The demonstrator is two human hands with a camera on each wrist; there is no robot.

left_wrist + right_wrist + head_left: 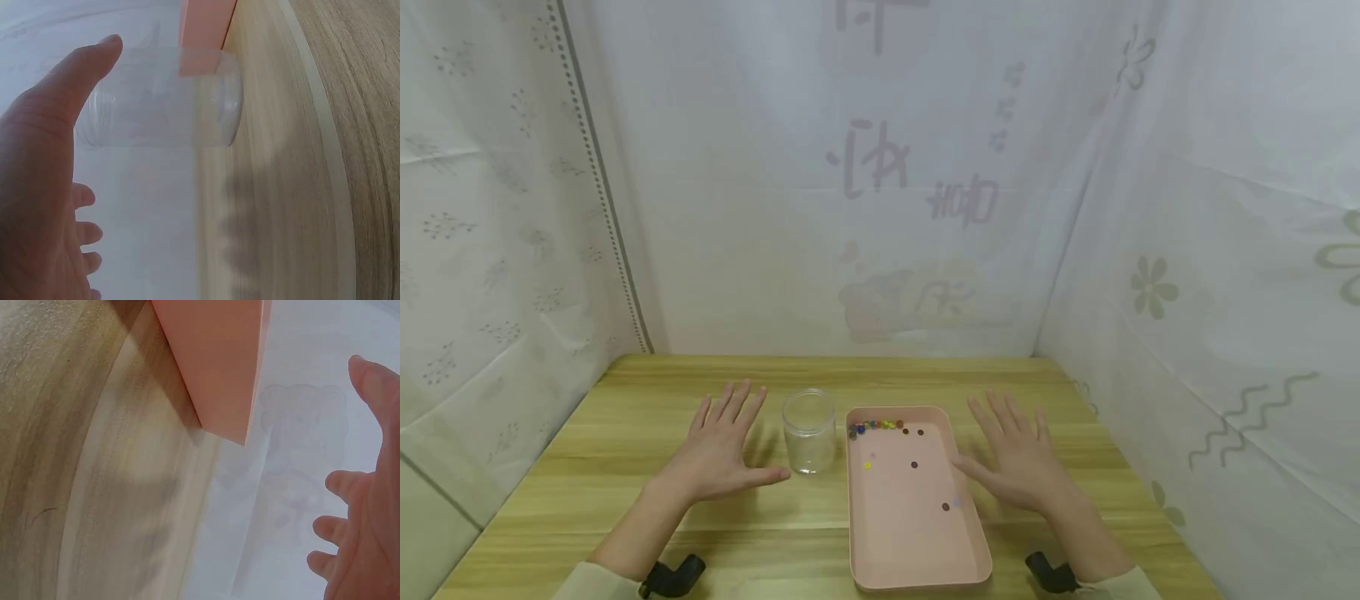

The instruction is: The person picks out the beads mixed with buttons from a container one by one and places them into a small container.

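Observation:
My left hand (718,454) is held over the table with fingers spread, its thumb pointing toward a clear, lidless jar (809,442). The jar stands upright and holds nothing that shows; the left wrist view has the jar (162,100) beyond the thumb. Right of it lies a shallow pink tray (898,542). Along its far edge runs a row of small coloured beads (872,425), with several dark beads (914,465) and a yellow bead (868,465) scattered across the bottom. My right hand (1018,458), fingers spread and holding nothing, is beside the tray's right side, thumb at its rim.
The wooden table (760,550) ends at a white patterned curtain (737,208) behind, with more curtain on both sides. Black wrist mounts (674,575) show at the forearms. In the right wrist view the tray's wall (219,362) rises from the tabletop.

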